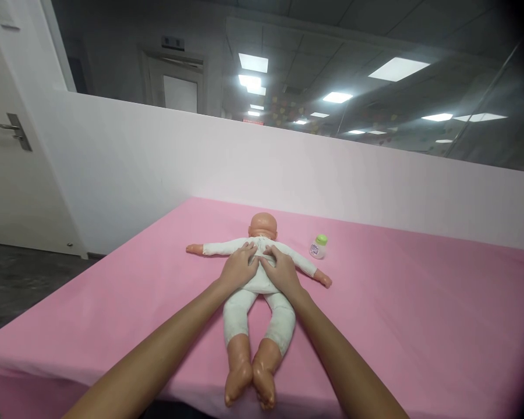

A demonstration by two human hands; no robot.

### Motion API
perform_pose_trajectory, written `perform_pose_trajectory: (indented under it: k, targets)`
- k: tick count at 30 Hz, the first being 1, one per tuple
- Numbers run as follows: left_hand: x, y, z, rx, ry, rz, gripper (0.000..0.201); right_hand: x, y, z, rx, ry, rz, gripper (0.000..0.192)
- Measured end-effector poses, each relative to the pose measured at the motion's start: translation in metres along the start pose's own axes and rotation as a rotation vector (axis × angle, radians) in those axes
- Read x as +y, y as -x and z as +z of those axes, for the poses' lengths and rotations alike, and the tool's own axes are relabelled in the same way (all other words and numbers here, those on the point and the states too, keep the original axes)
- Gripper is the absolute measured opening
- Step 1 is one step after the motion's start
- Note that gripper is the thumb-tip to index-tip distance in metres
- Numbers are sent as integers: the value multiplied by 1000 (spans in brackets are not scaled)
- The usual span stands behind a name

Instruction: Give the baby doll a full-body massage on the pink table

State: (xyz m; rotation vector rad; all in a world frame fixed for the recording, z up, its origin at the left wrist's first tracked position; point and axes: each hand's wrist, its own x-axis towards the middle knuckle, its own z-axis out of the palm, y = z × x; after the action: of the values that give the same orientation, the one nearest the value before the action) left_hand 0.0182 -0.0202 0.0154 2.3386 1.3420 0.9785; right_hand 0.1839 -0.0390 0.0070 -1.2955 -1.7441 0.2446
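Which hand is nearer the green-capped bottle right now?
Right. The right hand rests on the doll, on the side toward the bottle. The left hand lies on the doll's far side, farther off.

doll (262, 279) on table (419, 326) | both hands on doll | bottle (318, 247) right of doll's head

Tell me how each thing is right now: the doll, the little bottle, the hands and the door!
Baby doll: lying flat on the pink table, arms spread, dressed in white.
Small bottle: upright, green cap on, beside the doll, untouched.
Left hand: open, flat on the doll's body.
Right hand: open, flat on the doll's body, next to the left.
Door: shut, as far as shows.
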Motion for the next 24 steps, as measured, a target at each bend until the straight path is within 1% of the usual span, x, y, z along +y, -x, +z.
perform_pose_trajectory:
  k: [2, 4, 7, 9, 11, 15, 21, 24]
  targets:
    - [-1, 0, 1, 12, -6, 9, 46, -1, 0, 0, 39, 0, -4, 16]
    - [-1, 1, 2, 80, -21, 40, 42, -2, 1, 0, 68, 1, -13, 14]
    - [0, 3, 3, 218, -64, 79, 27, -3, 1, 0, 84, 0, -26, 15]
    - [2, 4, 2, 267, -104, 91, 15, -3, 2, -1, 70, 7, -30, 17]
    - [3, 4, 1, 277, -144, 100, 8, -3, 2, -1, 54, 30, -18, 20]
    - [2, 4, 1, 266, -184, 109, 8, -2, 3, -1, 24, 75, 9, 22]
    - [5, 4, 1, 283, -212, 102, 3, -4, 2, -1, 30, 70, -39, 18]
    - [4, 4, 1, 283, -209, 105, 4, -3, 3, 0, 33, 67, -44, 21]
